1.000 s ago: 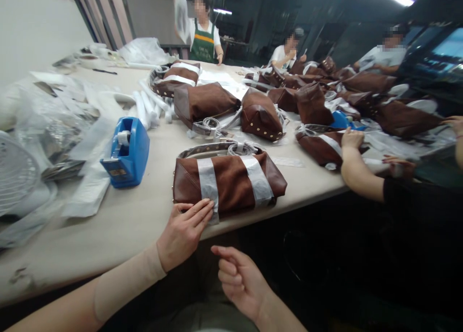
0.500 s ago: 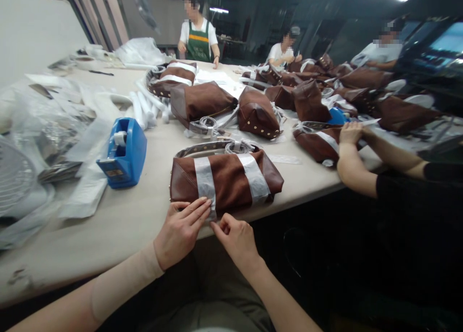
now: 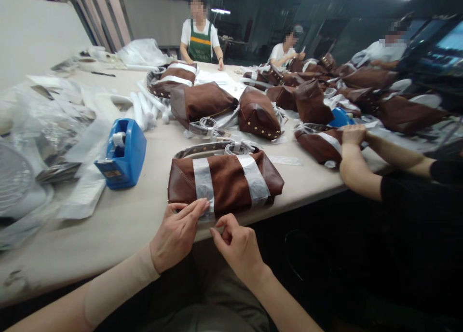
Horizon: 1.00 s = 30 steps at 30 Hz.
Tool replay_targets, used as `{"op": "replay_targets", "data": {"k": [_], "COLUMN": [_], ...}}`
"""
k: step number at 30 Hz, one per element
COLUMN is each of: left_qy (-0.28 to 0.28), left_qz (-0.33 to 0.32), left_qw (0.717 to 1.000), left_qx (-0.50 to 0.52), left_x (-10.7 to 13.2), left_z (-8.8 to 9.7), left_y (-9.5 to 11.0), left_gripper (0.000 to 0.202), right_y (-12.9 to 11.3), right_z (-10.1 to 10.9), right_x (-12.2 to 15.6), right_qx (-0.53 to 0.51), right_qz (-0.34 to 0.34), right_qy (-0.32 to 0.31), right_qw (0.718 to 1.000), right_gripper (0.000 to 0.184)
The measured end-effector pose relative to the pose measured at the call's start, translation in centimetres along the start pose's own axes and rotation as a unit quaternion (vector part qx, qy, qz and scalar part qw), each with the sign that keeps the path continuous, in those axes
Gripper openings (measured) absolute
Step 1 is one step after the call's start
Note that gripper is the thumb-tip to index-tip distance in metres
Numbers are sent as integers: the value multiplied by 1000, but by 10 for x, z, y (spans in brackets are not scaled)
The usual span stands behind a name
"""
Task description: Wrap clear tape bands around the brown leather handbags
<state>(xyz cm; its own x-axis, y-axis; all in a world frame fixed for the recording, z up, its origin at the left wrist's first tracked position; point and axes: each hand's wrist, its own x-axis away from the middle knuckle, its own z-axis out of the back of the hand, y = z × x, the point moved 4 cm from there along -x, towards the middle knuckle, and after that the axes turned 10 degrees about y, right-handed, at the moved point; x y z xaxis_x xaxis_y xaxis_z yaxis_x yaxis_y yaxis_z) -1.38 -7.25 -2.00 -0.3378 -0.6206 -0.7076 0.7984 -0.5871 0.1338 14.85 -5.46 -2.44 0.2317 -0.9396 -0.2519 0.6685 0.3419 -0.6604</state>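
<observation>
The brown suede-and-leather handbag (image 3: 224,182) lies on the cream work table (image 3: 119,230), near the table's front edge and directly ahead of both hands. Its long axis runs left to right across the view, roughly parallel to that edge. A curved, studded strap (image 3: 213,149) lies along its far side. Two bands of silver-grey tape cross the bag's short dimension: the left band (image 3: 203,182) and the right band (image 3: 255,180).

The left hand (image 3: 176,236) is open, with its fingers extended and slightly spread; the fingertips (image 3: 200,207) touch the lower part of the left band. The right hand (image 3: 237,247) is half closed, with its fingers curled toward the thumb, just beside the lower end of that band (whether it is pinching the tape cannot be told from this view).

A blue plastic tape dispenser (image 3: 121,153) stands to the left, well apart from the bag. At the right, a co-worker's hand (image 3: 352,135) rests on a second brown bag (image 3: 318,145). More brown bags cover the far end of the table.
</observation>
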Motion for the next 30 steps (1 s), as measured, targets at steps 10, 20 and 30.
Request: {"op": "replay_targets", "data": {"k": [10,20,30], "left_qy": [-9,-8,-14], "left_qz": [21,21,4], "left_qw": [1000,1000,1000], "left_qx": [7,8,15], "left_x": [3,1,1], "left_z": [-4,0,5], "left_y": [-1,0,4], "left_gripper": [60,60,59], "right_y": [-1,-12,-9], "right_z": [-14,-15,-1], "right_x": [27,20,26], "right_qx": [203,283,124], "right_qz": [145,155,160], "right_qy": [-124,-190,-168], "right_qw": [960,927,965], "right_gripper": [58,68,58]}}
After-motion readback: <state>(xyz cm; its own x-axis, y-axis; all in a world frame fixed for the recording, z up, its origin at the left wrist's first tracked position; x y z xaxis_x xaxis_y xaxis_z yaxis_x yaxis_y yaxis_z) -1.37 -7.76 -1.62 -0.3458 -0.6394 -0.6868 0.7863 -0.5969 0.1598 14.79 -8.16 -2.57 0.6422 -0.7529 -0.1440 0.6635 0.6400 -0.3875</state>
